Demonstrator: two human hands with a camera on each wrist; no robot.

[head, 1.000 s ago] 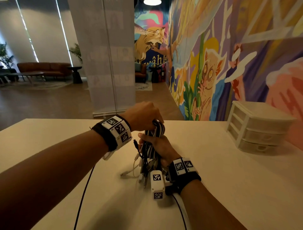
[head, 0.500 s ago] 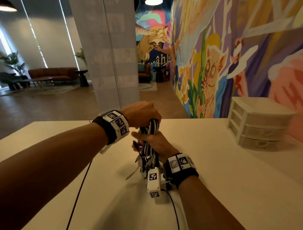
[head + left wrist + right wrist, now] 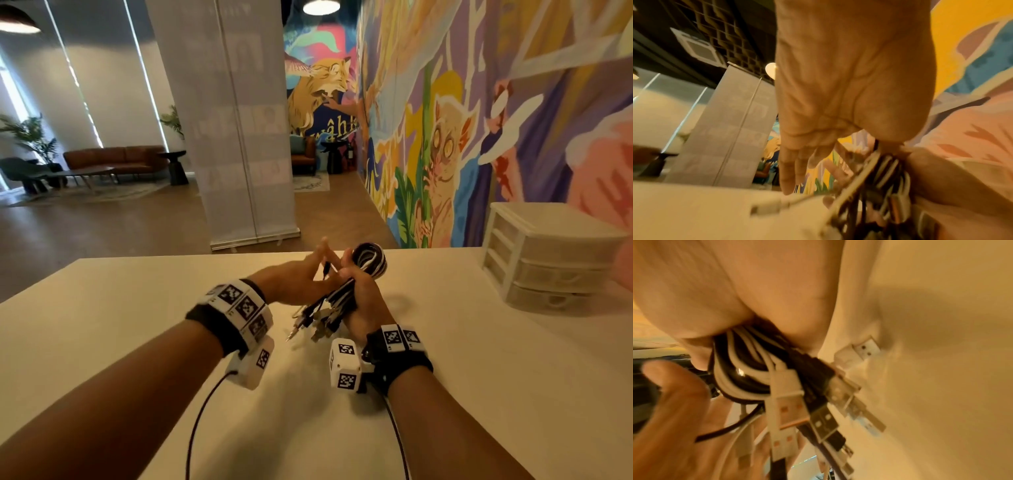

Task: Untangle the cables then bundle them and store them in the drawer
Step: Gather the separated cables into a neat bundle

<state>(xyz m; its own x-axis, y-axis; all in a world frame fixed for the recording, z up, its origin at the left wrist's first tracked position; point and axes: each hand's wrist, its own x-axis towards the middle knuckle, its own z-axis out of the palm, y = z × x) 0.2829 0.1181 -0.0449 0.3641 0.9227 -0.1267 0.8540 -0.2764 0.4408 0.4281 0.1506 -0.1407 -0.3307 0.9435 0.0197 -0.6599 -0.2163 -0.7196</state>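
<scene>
A bundle of black and white cables (image 3: 371, 262) is folded into a thick hank, with its looped end pointing away from me. My right hand (image 3: 364, 298) grips the hank round its middle, above the table. Several USB plug ends (image 3: 315, 323) fan out toward me below the fist, and the right wrist view shows the cables (image 3: 748, 369) and plugs hanging from the closed palm. My left hand (image 3: 301, 279) lies beside the bundle on its left, fingers straight and holding nothing. Its bare palm (image 3: 849, 81) fills the left wrist view.
A white three-drawer plastic unit (image 3: 548, 260) stands at the table's right edge, all its drawers closed. The cream table (image 3: 137, 325) stretches left and toward me. Thin black wrist-camera leads (image 3: 202, 411) trail across it. A painted wall runs behind the drawers.
My left hand has let go of the top of the bundle and spread its fingers. The right hand has tilted the bundle from upright to slanting away from me.
</scene>
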